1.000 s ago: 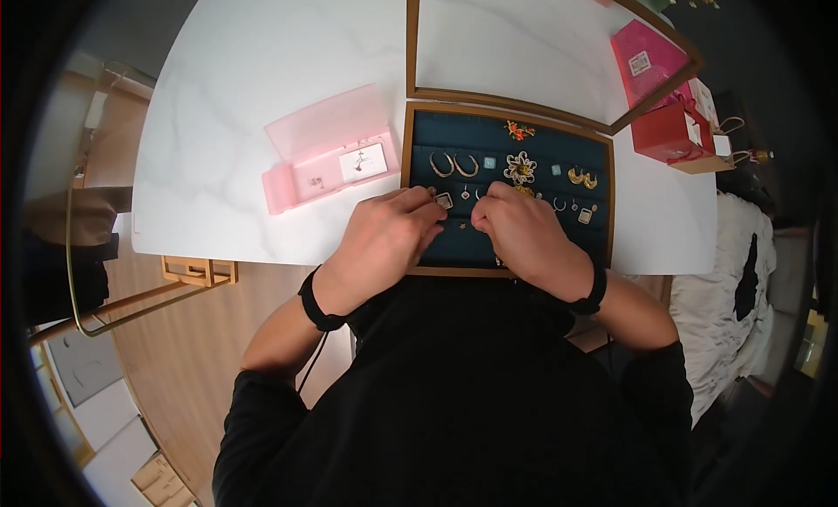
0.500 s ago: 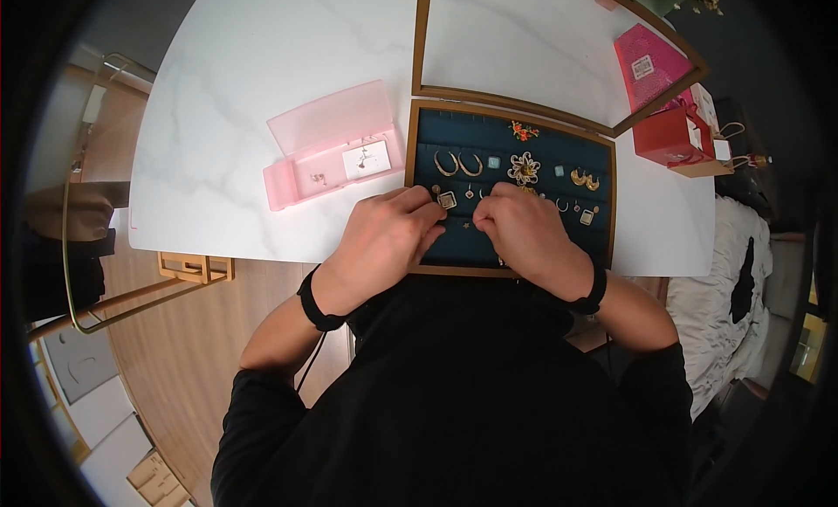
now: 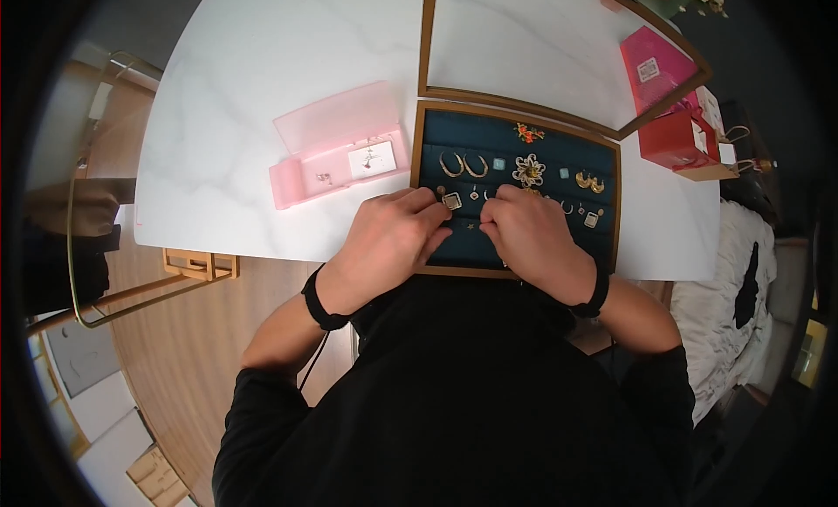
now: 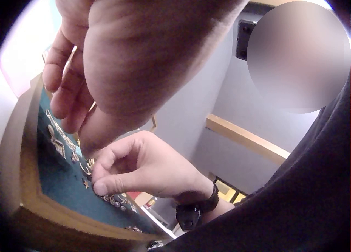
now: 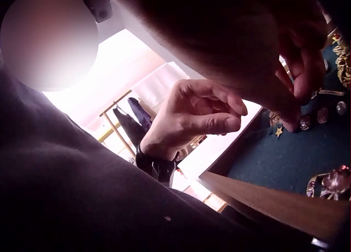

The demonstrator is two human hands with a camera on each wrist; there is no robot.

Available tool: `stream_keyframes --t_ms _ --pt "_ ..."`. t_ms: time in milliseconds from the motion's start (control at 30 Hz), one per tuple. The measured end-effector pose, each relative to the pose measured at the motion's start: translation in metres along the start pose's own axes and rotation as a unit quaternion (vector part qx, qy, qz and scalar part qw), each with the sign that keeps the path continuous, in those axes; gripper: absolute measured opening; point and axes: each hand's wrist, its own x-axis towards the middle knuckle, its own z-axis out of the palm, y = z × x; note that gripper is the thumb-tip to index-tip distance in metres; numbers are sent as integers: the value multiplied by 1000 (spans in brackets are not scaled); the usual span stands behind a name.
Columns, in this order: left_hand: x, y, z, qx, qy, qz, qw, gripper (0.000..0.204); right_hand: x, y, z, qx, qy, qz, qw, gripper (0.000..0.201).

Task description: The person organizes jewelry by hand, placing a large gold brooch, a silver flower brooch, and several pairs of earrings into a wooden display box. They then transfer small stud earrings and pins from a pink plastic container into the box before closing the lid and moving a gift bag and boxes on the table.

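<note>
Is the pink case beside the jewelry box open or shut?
Open: the pink case has its lid swung back, and a white card shows inside.

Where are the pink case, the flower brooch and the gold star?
Pink case [image 3: 339, 117], head view, raised lid.
Flower brooch [image 3: 529, 170], head view, its centre.
Gold star [image 5: 279, 132], right wrist view, its middle.

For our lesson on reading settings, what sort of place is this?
Probably a room in a home: a bed or couch with rumpled white fabric, a wooden floor, and a marble-patterned table.
</note>
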Motion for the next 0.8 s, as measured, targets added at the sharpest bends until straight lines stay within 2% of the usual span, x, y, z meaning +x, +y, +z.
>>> stream_keyframes --t_ms 100,400,500,600,733,800 --pt "0 -1 2 5 2 4 1000 21 0 -2 -2 -3 -9 -29 1000 10" --pt "-6 -5 -3 12 0 0 1000 20 1 -6 -8 -29 -25 -44 998 12" --pt "-14 -11 -11 11 16 -10 1000 19 0 -13 -18 -23 15 -47 999 13" --pt "-30 -29 -27 3 25 -44 999 17 9 -20 -29 21 27 -74 997 10" --pt "-54 -72 -51 51 105 -147 982 14 40 -25 -37 45 52 -104 992 10" --pt "-64 -89 -65 45 133 -202 969 15 65 -28 -37 63 32 -102 992 9"
